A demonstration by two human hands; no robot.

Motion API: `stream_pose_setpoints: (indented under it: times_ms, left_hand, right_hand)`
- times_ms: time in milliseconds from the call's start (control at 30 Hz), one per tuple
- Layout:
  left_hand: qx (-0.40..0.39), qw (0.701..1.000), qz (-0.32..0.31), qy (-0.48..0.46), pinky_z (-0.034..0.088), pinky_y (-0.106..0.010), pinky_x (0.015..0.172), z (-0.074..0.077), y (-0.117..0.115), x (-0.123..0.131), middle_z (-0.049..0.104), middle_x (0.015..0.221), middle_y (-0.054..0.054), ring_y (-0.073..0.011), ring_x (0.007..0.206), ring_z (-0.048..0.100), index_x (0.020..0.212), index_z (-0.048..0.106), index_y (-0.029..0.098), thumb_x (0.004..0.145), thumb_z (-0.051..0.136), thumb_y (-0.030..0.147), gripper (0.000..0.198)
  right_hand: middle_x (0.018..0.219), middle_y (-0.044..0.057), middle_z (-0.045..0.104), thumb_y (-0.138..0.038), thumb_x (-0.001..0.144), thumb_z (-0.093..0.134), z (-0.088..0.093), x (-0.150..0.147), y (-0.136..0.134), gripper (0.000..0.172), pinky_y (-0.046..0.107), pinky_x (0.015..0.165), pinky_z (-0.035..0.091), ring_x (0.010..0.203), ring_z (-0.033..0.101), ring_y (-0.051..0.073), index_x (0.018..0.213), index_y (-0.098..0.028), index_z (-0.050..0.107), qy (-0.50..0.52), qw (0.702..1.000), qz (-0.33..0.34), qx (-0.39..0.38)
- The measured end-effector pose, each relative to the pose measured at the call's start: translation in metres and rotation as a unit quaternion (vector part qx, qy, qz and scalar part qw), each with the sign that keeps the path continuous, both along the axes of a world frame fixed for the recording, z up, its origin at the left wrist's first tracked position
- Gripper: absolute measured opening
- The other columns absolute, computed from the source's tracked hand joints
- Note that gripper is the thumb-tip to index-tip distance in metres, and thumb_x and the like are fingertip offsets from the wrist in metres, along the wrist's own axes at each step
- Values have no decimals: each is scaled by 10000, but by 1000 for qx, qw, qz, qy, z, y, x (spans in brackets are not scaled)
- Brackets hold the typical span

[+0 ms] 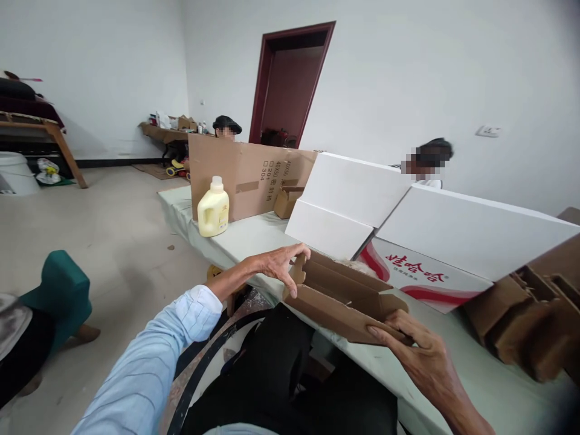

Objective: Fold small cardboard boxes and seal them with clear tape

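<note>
Both my hands hold a small brown cardboard box, open on top, at the near edge of the table. My left hand grips its left end flap, thumb below and fingers curled over the top. Closed on the box's right end is my right hand, thumb along the front wall. The box hangs partly over my lap.
A large white carton with red print stands just behind the box. Folded brown boxes pile at the right. A yellow bottle and a big brown carton stand at the far left. Two people sit behind the cartons.
</note>
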State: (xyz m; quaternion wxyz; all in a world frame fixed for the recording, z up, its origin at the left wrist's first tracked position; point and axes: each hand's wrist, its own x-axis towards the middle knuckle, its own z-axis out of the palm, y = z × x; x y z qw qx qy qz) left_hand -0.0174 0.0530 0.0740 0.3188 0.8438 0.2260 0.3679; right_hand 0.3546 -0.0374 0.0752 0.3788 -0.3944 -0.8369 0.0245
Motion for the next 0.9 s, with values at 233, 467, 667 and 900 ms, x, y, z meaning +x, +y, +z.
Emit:
stream_pose_setpoints:
  times_ms: [233,467,667,900]
  left_hand:
    - [31,979,179,-90,470,-351,887,-17,6,14,546,1091,-9,-215,972,544,1105,453,248,368,1087,471,997]
    - [34,918,346,-191,470,-356,897,-34,16,43,574,1147,-25,-237,1034,591,1137,473,245,388,1089,378,979]
    - [11,909,365,-200,476,-347,884,-46,19,50,577,1123,-11,-223,1022,588,1168,450,255,451,1055,375,946]
    - [-11,915,354,-196,504,-355,906,-56,26,44,568,1184,-38,-232,1077,594,1195,416,254,479,1025,460,962]
  right_hand:
    - [822,39,694,-630,888,776,-15,-4,11,406,325,700,520,750,652,209,785,-244,699,93,994,-31,46]
    - [917,58,768,-639,863,785,-35,-19,16,411,337,753,560,807,701,224,920,-232,762,166,977,-110,76]
    - [872,39,748,-571,909,749,-37,-24,15,346,328,750,558,794,681,203,904,-225,747,198,972,-113,58]
    - [1223,86,691,-480,850,804,-43,-27,9,471,357,863,554,934,644,207,1221,-225,665,275,949,-148,47]
